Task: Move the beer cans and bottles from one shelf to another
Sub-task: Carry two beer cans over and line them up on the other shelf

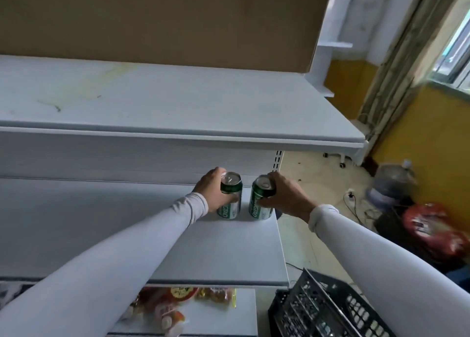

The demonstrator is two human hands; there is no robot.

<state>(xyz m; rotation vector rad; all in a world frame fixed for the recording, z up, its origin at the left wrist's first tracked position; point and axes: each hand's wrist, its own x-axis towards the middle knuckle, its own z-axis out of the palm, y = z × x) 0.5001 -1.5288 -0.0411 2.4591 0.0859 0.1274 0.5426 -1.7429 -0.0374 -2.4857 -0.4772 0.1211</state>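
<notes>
Two green-and-white beer cans stand upright side by side near the right end of the middle white shelf (229, 255). My left hand (212, 189) is wrapped around the left can (231, 197). My right hand (286, 197) grips the right can (260, 202) near its top. Both cans touch the shelf surface or sit just above it; I cannot tell which. A wider white shelf (178, 108) above them is bare, with a brown cardboard sheet behind it.
Snack packets (178, 303) lie on the lowest shelf. A black plastic crate (328, 311) stands on the floor to the right. Farther right are a water jug (391, 181), a red bag (432, 230) and cables by a yellow wall.
</notes>
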